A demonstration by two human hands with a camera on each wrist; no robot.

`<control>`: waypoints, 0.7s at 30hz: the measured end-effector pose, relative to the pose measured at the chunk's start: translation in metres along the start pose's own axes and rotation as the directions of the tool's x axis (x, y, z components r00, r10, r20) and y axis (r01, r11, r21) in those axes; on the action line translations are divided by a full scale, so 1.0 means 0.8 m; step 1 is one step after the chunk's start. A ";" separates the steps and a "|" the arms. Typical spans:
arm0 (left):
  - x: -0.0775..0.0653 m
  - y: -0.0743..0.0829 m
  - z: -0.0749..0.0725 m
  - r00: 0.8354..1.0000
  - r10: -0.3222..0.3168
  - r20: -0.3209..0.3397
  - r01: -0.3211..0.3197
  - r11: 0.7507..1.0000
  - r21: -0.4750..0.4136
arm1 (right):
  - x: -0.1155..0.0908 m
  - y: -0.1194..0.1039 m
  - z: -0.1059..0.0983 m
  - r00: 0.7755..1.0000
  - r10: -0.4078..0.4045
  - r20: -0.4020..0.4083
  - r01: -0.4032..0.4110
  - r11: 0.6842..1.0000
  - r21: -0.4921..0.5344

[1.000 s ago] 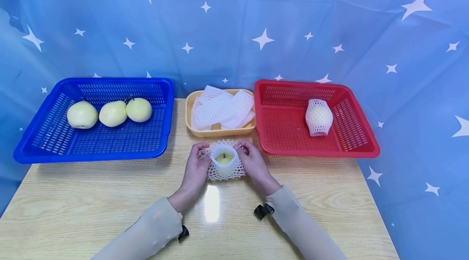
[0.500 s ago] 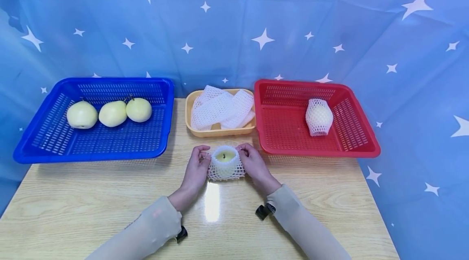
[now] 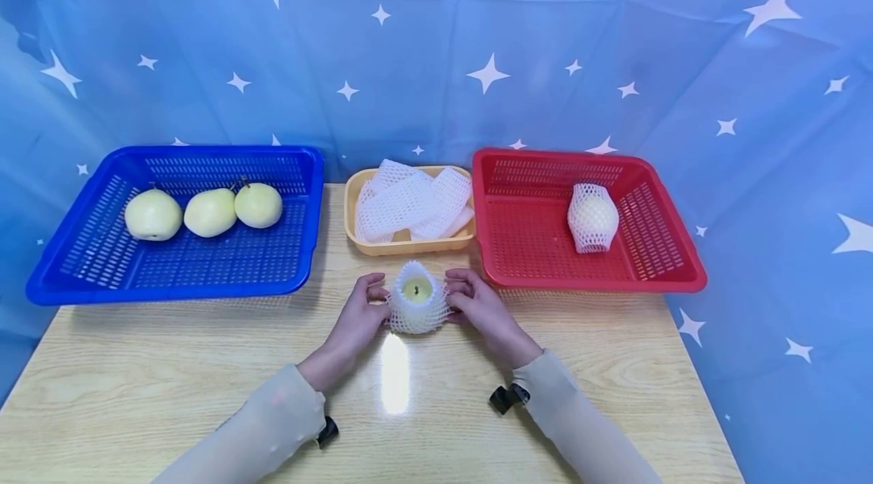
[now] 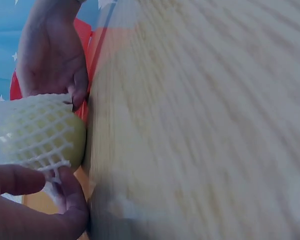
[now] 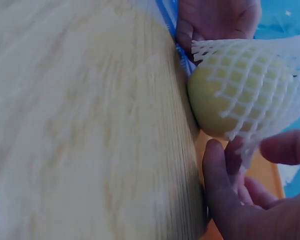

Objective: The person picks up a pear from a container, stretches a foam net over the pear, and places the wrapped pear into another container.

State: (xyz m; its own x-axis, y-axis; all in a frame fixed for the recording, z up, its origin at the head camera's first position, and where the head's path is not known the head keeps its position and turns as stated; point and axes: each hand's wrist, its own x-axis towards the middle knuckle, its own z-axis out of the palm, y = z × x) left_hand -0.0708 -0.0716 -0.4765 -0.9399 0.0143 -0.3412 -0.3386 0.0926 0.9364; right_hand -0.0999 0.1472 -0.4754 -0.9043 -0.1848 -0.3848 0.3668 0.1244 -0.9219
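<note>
Pinching, left hand (image 3: 361,310): thumb and a finger nearly meet, and the edge of the white foam net (image 3: 409,321) appears to be caught between their tips.
Right hand (image 3: 480,306): the fingers curve but stand more spread; the net's edge passes between them, and whether they really pinch it, I cannot tell.
Pale green fruit (image 3: 416,288): it sits between the fingers of both hands, inside the net, stem upward; its lower part is bare, and it seems to rest on the table (image 3: 443,431).
Mesh at the fingertips: it could tear, I think, if the fingers pull hard, because the strands look thin.
Net mouth above the fingers: it rises to a point on the far side; the cover may become crooked if one hand pulls more than the other.
Round shape between the fingers: the fruit may tip or roll if one side lets go first.
Tan tray (image 3: 409,248) ahead of the fingers: it holds spare nets (image 3: 398,204); reaching forward could bump it.
Red basket (image 3: 593,285) to the right of the fingers: its near corner is close to the right hand, so a careless sideways movement may knock it.
</note>
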 end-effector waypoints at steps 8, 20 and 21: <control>0.008 -0.003 -0.006 0.992 0.101 0.069 -0.116 0.957 0.266 | -0.002 -0.003 -0.003 0.995 -0.089 0.032 0.093 0.980 -0.177; 0.006 0.006 -0.010 0.968 0.225 0.110 -0.249 0.817 0.519 | -0.001 -0.010 -0.003 0.985 -0.166 0.056 0.173 0.865 -0.470; 0.005 0.007 -0.010 0.967 0.227 0.116 -0.254 0.807 0.533 | -0.002 -0.010 -0.004 0.984 -0.170 0.054 0.175 0.853 -0.492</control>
State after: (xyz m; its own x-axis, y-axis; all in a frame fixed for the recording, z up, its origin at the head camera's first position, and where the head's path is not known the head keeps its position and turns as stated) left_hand -0.0766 -0.0794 -0.4720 -0.9804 0.1508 -0.1266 -0.0106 0.6014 0.7989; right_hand -0.1021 0.1495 -0.4674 -0.9405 -0.2555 -0.2239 0.0476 0.5536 -0.8314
